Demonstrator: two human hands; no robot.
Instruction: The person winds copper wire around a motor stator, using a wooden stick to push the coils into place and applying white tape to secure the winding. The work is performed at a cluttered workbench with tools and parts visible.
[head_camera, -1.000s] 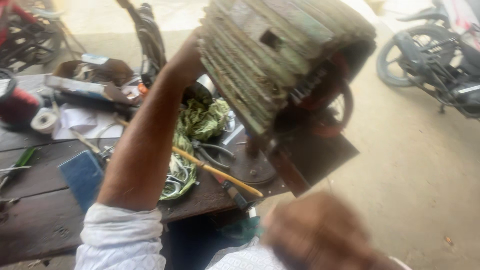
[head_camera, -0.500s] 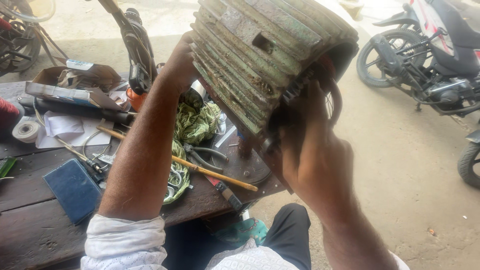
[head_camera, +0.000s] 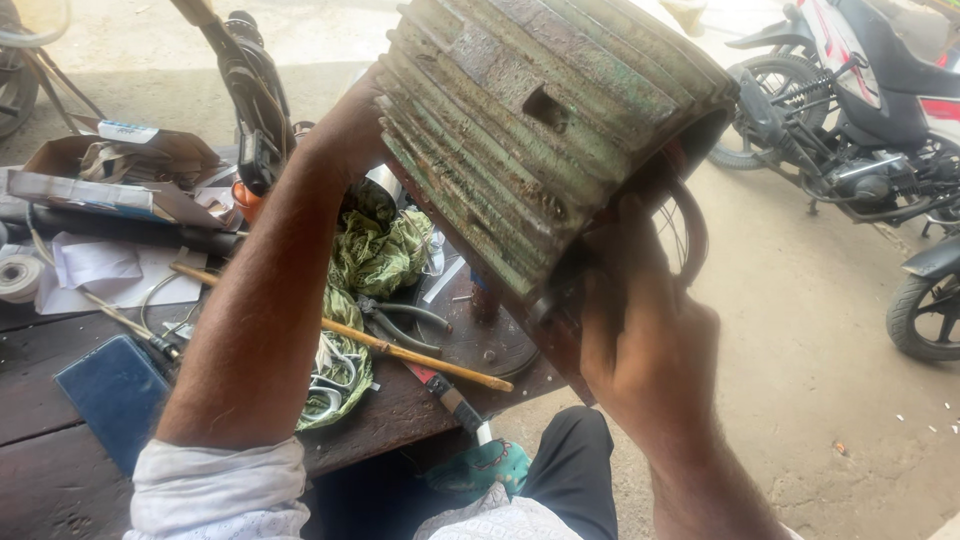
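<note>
Since the earlier frame, the ribbed green motor housing (head_camera: 545, 130) had stayed lifted above the tabletop (head_camera: 400, 410), tilted. Right hand (head_camera: 645, 340) had settled, gripping its open end; left hand (head_camera: 350, 125) braced the far side. Housing remained unseated, not yet set down.

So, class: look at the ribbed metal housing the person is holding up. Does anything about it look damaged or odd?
Yes. The finned housing has a rough, square-edged hole in its ribs near the middle, and its green paint is worn, flaking and grimy. The left hand grips the far end; the right hand has its fingers at the open near end.
</note>
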